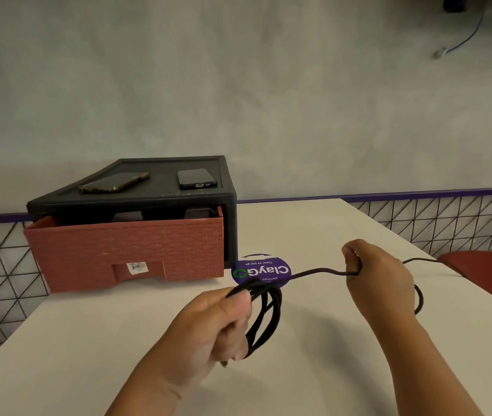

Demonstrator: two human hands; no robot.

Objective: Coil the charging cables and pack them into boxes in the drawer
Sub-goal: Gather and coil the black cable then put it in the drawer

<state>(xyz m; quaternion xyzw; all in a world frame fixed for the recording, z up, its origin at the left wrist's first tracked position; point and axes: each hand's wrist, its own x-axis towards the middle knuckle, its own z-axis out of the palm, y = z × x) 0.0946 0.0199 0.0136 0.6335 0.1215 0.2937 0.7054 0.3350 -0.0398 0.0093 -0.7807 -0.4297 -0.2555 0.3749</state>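
- Left hand (pixel 217 328) is closest to the camera, its fingers and thumb curled round a bundle of black loops (pixel 264 310) of the charging cable, which hang from its grip above the white table (pixel 314 370).
- From the top of the loops a single strand (pixel 314 272) runs rightward, nearly level, to the right hand (pixel 380 271), which sits to the right and a little farther off.
- That hand is closed in a pinch on the strand. Past it, the loose tail (pixel 419 298) curves down below the wrist, and a thin length trails toward the table's right edge by a red chair (pixel 485 268).
- The strand's long axis lies left to right, so the next loop likely calls for the right hand to carry it leftward to the waiting left hand.
- Behind and left of both hands, the red drawer (pixel 124 253) stands partly open in its black case (pixel 229 229); the left hand is nearer to it. Dark shapes show inside, but I cannot tell whether they are boxes.
- Two phones (pixel 112 183) rest on the case, and a purple sticker (pixel 261 271) lies on the table just beside the drawer.
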